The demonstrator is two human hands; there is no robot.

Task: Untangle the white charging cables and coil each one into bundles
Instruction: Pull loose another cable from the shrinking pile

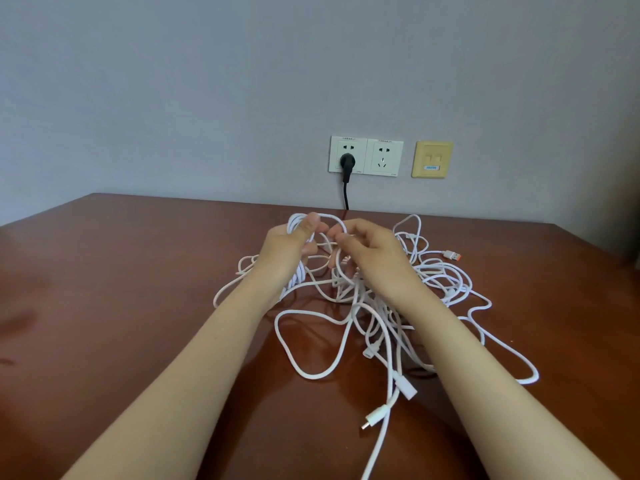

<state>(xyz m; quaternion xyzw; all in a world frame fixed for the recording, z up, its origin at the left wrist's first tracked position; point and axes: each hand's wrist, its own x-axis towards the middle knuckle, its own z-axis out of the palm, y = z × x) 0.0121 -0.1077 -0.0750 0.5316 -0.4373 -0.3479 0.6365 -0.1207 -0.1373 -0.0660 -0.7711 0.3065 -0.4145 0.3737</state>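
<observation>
Print atop the white wall sockets (372, 157) is too small to read. The label (431, 167) on the yellow plate (433, 148) is blurred.

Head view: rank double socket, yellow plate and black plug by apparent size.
1. Double socket
2. Yellow plate
3. Black plug
All sit on the same wall, so nearness barely matters.

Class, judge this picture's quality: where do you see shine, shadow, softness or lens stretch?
Head view: soft, even light; dull reflections on the glossy reddish-brown wooden table at left; shadows under the tangled white charging cables; fingertips of the left hand and right hand slightly soft; left forearm and right forearm widen towards the bottom edge.
</observation>
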